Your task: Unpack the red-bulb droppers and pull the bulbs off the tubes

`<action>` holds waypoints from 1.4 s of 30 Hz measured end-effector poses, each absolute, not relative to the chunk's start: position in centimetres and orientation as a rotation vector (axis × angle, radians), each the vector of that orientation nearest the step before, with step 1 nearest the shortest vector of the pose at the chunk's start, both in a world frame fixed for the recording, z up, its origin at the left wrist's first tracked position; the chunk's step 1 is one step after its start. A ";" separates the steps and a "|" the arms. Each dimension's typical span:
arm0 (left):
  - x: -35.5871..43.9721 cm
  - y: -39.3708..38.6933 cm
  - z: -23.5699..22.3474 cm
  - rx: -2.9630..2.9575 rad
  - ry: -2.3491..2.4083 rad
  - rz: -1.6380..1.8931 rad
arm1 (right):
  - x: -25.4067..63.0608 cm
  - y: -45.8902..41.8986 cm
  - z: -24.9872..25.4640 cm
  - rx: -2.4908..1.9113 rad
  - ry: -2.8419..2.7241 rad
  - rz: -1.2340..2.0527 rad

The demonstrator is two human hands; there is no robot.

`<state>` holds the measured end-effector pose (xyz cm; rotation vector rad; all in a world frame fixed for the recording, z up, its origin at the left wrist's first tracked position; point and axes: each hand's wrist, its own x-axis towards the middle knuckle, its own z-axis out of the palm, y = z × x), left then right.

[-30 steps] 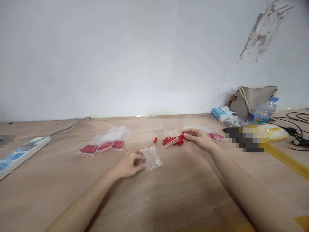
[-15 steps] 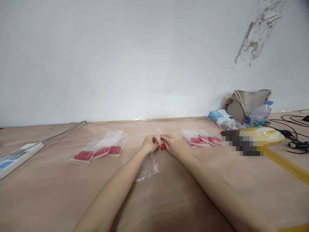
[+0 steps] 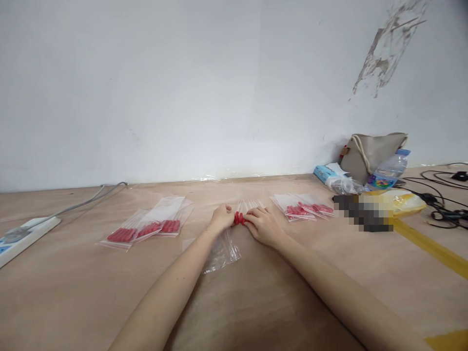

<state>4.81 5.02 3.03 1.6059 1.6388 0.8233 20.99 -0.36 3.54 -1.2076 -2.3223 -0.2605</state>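
My left hand [image 3: 221,217] and my right hand [image 3: 263,225] meet at the middle of the wooden table [image 3: 256,292], both with fingers curled around a bunch of red-tipped clear droppers [image 3: 242,216] that lie between them on the table. The droppers' clear stems point away from me. An empty clear zip bag [image 3: 223,251] lies under my left forearm, partly hidden by it.
Filled bags of red droppers [image 3: 149,225] lie at the left, more filled bags [image 3: 302,208] at the right. A white power strip [image 3: 22,234] sits far left. A grey pouch [image 3: 373,151], a plastic bottle [image 3: 387,171], a yellow bag [image 3: 405,202] and black cables [image 3: 442,212] crowd the right.
My left hand left the empty bag and moved up to the loose droppers. My right hand came leftward with droppers, and both hands now gather the bunch together.
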 end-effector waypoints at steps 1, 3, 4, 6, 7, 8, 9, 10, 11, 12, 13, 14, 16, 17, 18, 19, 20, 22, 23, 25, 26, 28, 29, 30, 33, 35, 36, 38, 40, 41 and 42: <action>4.9 4.9 3.1 1.594 1.622 0.815 | 21.3 -0.6 3.5 -1.202 -2.297 -0.247; 4.9 4.8 3.1 1.578 1.596 0.800 | 22.1 -1.1 3.3 -1.173 -2.262 -0.231; 5.0 4.7 3.1 1.573 1.591 0.797 | 22.5 -1.5 3.2 -1.151 -2.255 -0.228; 4.9 4.7 2.9 1.569 1.595 0.804 | 23.4 -2.3 2.9 -1.100 -2.262 -0.225; 4.8 4.8 2.8 1.568 1.602 0.812 | 23.8 -2.7 2.7 -1.076 -2.266 -0.221; 4.7 4.9 2.6 1.567 1.609 0.822 | 24.2 -3.1 2.5 -1.059 -2.265 -0.212; 4.6 5.0 2.5 1.565 1.616 0.833 | 24.6 -3.4 2.2 -1.051 -2.255 -0.200; 4.5 5.2 2.3 1.560 1.623 0.846 | 24.9 -3.7 1.8 -1.052 -2.238 -0.183; 4.4 5.3 2.2 1.553 1.629 0.862 | 25.2 -3.9 1.5 -1.059 -2.210 -0.163; 4.3 5.4 2.1 1.543 1.634 0.878 | 25.4 -4.0 1.2 -1.067 -2.175 -0.144; 4.2 5.5 2.1 1.530 1.638 0.896 | 25.5 -4.0 0.9 -1.071 -2.141 -0.126; 4.1 5.5 2.1 1.517 1.639 0.912 | 25.7 -3.9 0.7 -1.072 -2.112 -0.113; 4.0 5.4 2.2 1.485 1.640 0.939 | 25.8 -3.8 0.4 -1.075 -2.085 -0.094; 3.9 5.3 2.3 1.469 1.641 0.949 | 25.8 -3.7 0.4 -1.079 -2.086 -0.088; 3.9 5.2 2.4 1.454 1.641 0.955 | 25.8 -3.6 0.4 -1.087 -2.092 -0.083; 3.8 5.1 2.5 1.443 1.643 0.959 | 25.8 -3.6 0.4 -1.094 -2.099 -0.081; 3.7 5.0 2.6 1.435 1.645 0.964 | 25.9 -3.6 0.5 -1.098 -2.102 -0.080; 3.6 4.8 2.6 1.431 1.653 0.979 | 25.9 -3.6 0.5 -1.102 -2.104 -0.083; 3.5 4.7 2.6 1.436 1.658 0.988 | 25.9 -3.6 0.5 -1.103 -2.103 -0.083; 3.4 4.7 2.4 1.455 1.673 0.998 | 25.9 -3.7 0.4 -1.107 -2.099 -0.080; 3.3 4.8 2.3 1.469 1.682 0.993 | 25.9 -3.7 0.4 -1.109 -2.098 -0.078; 3.2 5.0 2.1 1.502 1.705 0.953 | 25.9 -3.7 0.3 -1.106 -2.099 -0.081; 3.2 5.2 2.1 1.519 1.721 0.921 | 25.9 -3.6 0.3 -1.096 -2.099 -0.088; 3.2 5.4 2.2 1.536 1.737 0.884 | 25.9 -3.6 0.3 -1.083 -2.098 -0.097; 3.5 6.0 2.7 1.592 1.803 0.782 | 25.9 -3.5 0.3 -1.050 -2.089 -0.119; 3.9 6.3 3.4 1.641 1.863 0.751 | 25.9 -3.5 0.3 -1.047 -2.085 -0.121; 4.1 6.5 3.7 1.670 1.894 0.745 | 25.9 -3.6 0.3 -1.048 -2.086 -0.120; 4.6 6.8 4.3 1.727 1.944 0.739 | 25.8 -3.6 0.3 -1.048 -2.088 -0.117; 5.0 7.2 4.6 1.777 1.960 0.725 | 25.8 -3.6 0.3 -1.048 -2.095 -0.113; 5.2 7.5 4.6 1.798 1.954 0.716 | 25.8 -3.6 0.3 -1.049 -2.095 -0.112; 5.4 7.7 4.6 1.814 1.941 0.705 | 25.8 -3.6 0.3 -1.049 -2.096 -0.111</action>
